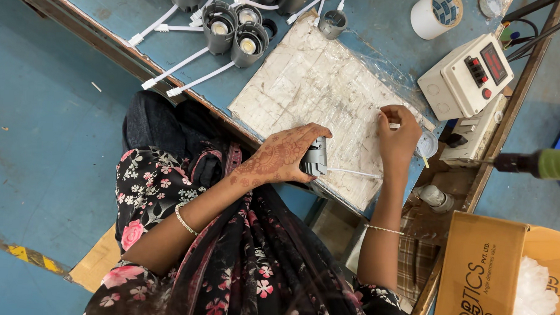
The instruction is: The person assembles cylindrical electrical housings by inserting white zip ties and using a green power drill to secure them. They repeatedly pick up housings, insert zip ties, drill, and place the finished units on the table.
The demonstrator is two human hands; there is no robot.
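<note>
My left hand (pixel 280 159) grips a grey lamp housing (pixel 316 156); right hand (pixel 397 133), at 3 o'clock, pinches its white cable (pixel 354 172); finished lamps (pixel 235 32) wait at 11 o'clock.

A small grey ribbed lamp housing (pixel 315 157) lies on its side at the near edge of the worn white pad – a thin white lead (pixel 354 172) runs out from it, nearly level, rightward.

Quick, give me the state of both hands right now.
Left hand: closed around a grey ribbed lamp housing.
Right hand: fingers pinched on the white cable from that housing.
</note>
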